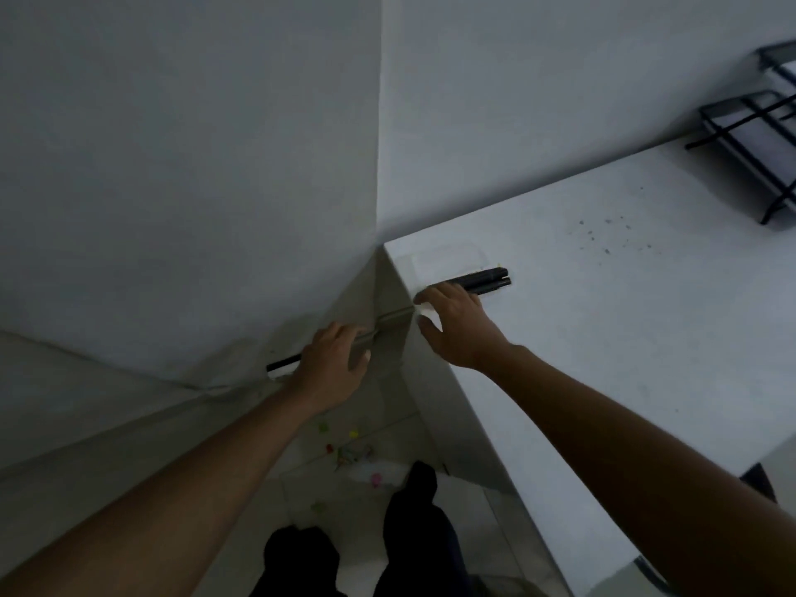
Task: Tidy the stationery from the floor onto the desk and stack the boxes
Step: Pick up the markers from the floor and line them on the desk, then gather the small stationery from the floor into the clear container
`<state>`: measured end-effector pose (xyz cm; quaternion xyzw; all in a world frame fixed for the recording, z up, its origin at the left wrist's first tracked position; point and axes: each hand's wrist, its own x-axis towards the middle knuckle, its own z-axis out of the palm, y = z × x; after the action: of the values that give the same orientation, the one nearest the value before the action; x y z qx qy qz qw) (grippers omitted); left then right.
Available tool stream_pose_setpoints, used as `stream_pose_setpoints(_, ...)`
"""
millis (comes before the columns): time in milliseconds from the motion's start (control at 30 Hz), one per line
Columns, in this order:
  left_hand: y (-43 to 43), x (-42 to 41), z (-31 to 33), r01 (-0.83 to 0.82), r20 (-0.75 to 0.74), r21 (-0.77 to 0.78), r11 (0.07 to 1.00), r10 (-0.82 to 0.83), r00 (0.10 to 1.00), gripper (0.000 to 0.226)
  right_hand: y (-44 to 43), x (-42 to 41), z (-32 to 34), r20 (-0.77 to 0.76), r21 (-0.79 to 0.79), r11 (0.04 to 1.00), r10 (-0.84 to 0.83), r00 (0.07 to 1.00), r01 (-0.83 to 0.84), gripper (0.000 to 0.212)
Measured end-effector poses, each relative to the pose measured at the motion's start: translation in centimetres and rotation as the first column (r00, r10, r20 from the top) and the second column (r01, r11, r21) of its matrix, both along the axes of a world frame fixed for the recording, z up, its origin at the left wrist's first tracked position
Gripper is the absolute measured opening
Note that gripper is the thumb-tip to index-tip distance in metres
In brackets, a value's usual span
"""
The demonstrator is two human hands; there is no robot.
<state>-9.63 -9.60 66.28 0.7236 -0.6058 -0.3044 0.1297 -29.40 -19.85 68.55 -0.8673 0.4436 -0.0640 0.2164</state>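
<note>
A white desk [603, 338] fills the right of the frame, seen from above. At its corner near the centre, the right hand [456, 327] is laid with fingers spread over the near end of black pens [484, 281], which lie on the desk beside a clear box [448, 260]. Whether the pens are gripped cannot be told. Left of centre, a long thin strip [390, 317] is held in the curled left hand [334, 366]. Small coloured stationery [346, 454] is scattered on the floor [469, 506], lower centre.

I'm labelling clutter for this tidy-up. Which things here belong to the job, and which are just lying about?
Job: black pens by the right hand; faint clear box; long strip in the left hand; coloured bits on the floor.
Lying about: black wire rack on the desk.
</note>
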Motion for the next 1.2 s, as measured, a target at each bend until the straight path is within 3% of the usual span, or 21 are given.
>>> stream_pose_setpoints(167, 5.4, 5.8, -1.4, 0.058, -0.021, 0.041, 0.997, -0.058, 0.998, 0.056, 7.0, 5.7, -1.4, -0.015, 0.014, 0.999, -0.033, 0.999, 0.033, 0.028)
stream_pose_setpoints(300, 9.2, 9.8, -2.8, 0.087, -0.048, 0.051, 0.995, -0.085, 0.995, 0.046, 11.8, 9.0, -3.8, 0.024, 0.162, 0.981, -0.112, 0.993, 0.106, 0.029)
stream_pose_setpoints(467, 12.6, 12.8, -5.3, 0.095, -0.075, 0.149, 0.984, -0.085, 0.994, 0.062, 16.1, 10.9, -7.1, -0.011, 0.308, 0.913, -0.277, 0.961, 0.267, 0.03)
stream_pose_setpoints(633, 13.9, 12.9, -10.4, 0.062, -0.111, 0.225, 0.972, -0.038, 0.993, 0.045, 19.0, 10.6, -12.3, -0.049, 0.401, 0.832, -0.4, 0.915, 0.385, 0.029)
stream_pose_setpoints(800, 15.0, 11.5, -18.9, 0.004, -0.174, 0.283, 0.959, 0.048, 0.984, 0.039, 20.8, 9.6, -20.8, -0.077, 0.431, 0.785, -0.459, 0.885, 0.445, 0.023)
stream_pose_setpoints(1033, 16.4, 9.0, -36.7, -0.152, -0.227, 0.341, 0.928, 0.238, 0.944, 0.039, 23.4, 8.0, -40.0, -0.134, 0.502, 0.739, -0.447, 0.884, 0.449, 0.023)
stream_pose_setpoints(1200, 19.2, 8.4, -51.1, -0.286, -0.169, 0.318, 0.904, 0.351, 0.921, 0.045, 24.9, 6.5, -54.8, -0.18, 0.522, 0.758, -0.35, 0.919, 0.391, 0.033)
